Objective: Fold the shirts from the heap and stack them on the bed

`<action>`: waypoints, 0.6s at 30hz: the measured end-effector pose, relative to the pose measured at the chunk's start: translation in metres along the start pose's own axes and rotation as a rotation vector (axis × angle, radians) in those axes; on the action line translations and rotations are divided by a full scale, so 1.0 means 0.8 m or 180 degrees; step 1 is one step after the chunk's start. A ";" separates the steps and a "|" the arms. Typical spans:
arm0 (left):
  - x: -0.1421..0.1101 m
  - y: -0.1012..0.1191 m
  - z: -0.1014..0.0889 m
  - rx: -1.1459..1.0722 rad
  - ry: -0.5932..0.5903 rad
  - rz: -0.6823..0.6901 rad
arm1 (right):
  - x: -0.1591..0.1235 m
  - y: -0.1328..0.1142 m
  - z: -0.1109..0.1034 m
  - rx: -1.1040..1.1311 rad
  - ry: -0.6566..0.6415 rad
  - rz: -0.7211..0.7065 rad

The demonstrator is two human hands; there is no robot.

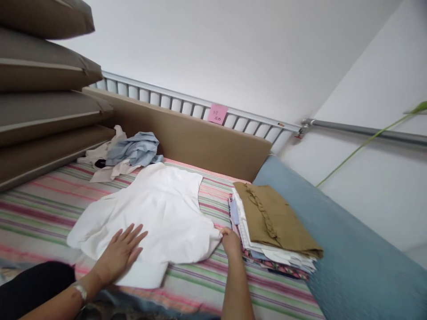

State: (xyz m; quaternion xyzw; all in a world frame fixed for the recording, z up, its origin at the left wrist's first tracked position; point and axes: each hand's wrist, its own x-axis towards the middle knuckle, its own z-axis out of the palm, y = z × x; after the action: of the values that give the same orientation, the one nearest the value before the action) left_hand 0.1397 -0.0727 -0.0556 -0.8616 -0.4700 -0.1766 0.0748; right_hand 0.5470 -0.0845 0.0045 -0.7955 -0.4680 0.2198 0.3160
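A white garment (167, 209) lies spread out over a striped cloth (200, 284), with slight wrinkles in it. My left hand (122, 253) rests flat on its near left part, fingers spread. At the garment's right edge, my right hand (231, 242) pinches a bit of the white fabric between thumb and fingers. Just right of that hand stands a stack of folded clothes (248, 222), topped by an olive-brown garment (276, 218) with a ruffled, tied front.
Crumpled light blue and pale clothes (135, 149) lie at the back left. Beside them rises a stack of brown cushions or boards (46, 111). A brown panel (187, 133) leans on a white radiator (167, 100) bearing a pink note (218, 114). Blue surface (333, 231) lies right.
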 end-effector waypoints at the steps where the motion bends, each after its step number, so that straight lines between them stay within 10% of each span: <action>1: 0.000 0.000 -0.001 0.0008 -0.0007 -0.0007 | 0.001 0.000 -0.002 -0.0021 -0.0056 -0.0002; 9: 0.000 -0.001 -0.001 0.0072 -0.0022 0.0023 | -0.008 -0.007 -0.017 0.0321 -0.0886 -0.0351; 18: 0.000 0.000 -0.002 0.0047 0.0066 0.0027 | 0.003 0.006 -0.002 -0.0120 -0.0049 -0.0152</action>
State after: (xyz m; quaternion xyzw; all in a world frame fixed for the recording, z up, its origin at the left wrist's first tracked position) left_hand 0.1396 -0.0732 -0.0540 -0.8611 -0.4668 -0.1817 0.0867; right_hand 0.5520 -0.0846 0.0020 -0.7882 -0.4933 0.2095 0.3025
